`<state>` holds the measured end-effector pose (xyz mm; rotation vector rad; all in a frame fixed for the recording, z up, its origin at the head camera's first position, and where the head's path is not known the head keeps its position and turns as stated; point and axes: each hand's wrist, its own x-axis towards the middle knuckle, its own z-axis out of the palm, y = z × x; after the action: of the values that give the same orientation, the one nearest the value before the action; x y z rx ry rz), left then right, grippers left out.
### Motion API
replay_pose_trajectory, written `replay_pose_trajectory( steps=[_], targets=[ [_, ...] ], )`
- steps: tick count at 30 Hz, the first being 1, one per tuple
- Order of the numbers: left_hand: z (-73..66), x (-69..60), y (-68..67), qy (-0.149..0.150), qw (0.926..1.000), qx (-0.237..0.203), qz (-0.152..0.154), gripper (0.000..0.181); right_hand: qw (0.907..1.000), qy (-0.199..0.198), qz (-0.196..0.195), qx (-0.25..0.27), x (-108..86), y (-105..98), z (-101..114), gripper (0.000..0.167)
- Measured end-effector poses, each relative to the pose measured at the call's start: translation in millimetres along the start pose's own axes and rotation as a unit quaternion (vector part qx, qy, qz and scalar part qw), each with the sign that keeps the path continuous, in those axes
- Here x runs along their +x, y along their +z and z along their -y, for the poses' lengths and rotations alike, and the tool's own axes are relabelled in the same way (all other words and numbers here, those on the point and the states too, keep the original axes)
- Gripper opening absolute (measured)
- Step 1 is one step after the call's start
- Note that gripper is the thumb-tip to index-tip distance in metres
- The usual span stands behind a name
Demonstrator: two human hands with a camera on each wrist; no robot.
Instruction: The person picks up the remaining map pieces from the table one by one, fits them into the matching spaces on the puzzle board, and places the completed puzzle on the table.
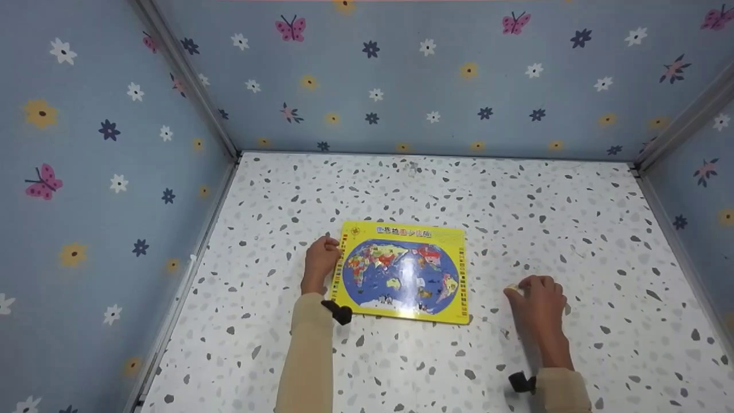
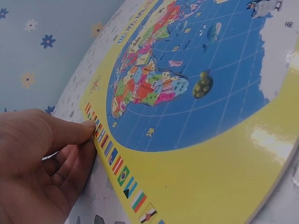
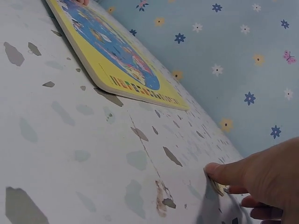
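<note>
A yellow-bordered world map puzzle board (image 1: 401,314) lies flat on the speckled table, its blue oval filled with coloured landmasses. At its left edge, my left hand (image 1: 323,261) pinches the rim. The left wrist view shows the thumb (image 2: 84,132) over the printed flags, with the other fingers curled beside and below the edge. To the right of the board, apart from it, my right hand (image 1: 542,304) holds a small, pale yellowish puzzle piece (image 1: 514,288) between thumb and fingers, close to the tabletop. Most of that piece is hidden by the thumb in the right wrist view.
The white table (image 1: 413,367) has grey speckles. Blue panels with flowers and butterflies, such as the back wall (image 1: 401,69), enclose it at the back, left and right. Brown marks (image 3: 160,198) show on the tabletop near the right hand. Glare whitens part of the map.
</note>
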<state>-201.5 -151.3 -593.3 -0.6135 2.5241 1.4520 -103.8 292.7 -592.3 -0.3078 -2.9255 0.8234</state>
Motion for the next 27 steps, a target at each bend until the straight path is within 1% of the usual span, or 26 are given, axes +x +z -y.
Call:
replay_pose_trajectory(
  steps=[5, 12, 15, 18, 20, 25, 27],
  targets=[
    [0.0, 0.0, 0.8, -0.014, 0.9998, -0.009, 0.005, 0.021, 1.0000, 0.005, 0.002, 0.001, 0.9, -0.6, -0.4, 0.035],
    [0.8, 1.4, 2.2, -0.012, 0.9999, -0.006, 0.002, 0.019, 0.9992, 0.028, 0.022, 0.016, 0.3, -7.4, 4.1, 0.031],
    [0.4, 0.7, 2.1, -0.016, 0.9998, -0.009, 0.001, 0.018, 0.9988, 0.027, 0.025, 0.031, 1.8, -9.9, 5.4, 0.033],
    [-0.6, -0.3, 1.8, -0.019, 0.9997, -0.014, 0.003, 0.019, 0.9975, 0.026, 0.022, 0.062, 4.3, -10.7, 6.5, 0.037],
    [-0.9, -0.6, 1.6, -0.018, 0.9998, -0.013, 0.003, 0.020, 0.9951, 0.025, 0.018, 0.093, 5.8, -10.6, 7.6, 0.037],
    [-0.2, -0.2, 1.5, -0.007, 1.0000, -0.005, -0.001, 0.021, 0.9841, 0.030, 0.019, 0.174, 7.6, -9.4, 14.5, 0.036],
    [-0.1, 0.0, 1.4, -0.002, 1.0000, -0.001, -0.005, 0.021, 0.9800, 0.033, 0.020, 0.195, 8.2, -7.8, 18.4, 0.036]
  ],
)
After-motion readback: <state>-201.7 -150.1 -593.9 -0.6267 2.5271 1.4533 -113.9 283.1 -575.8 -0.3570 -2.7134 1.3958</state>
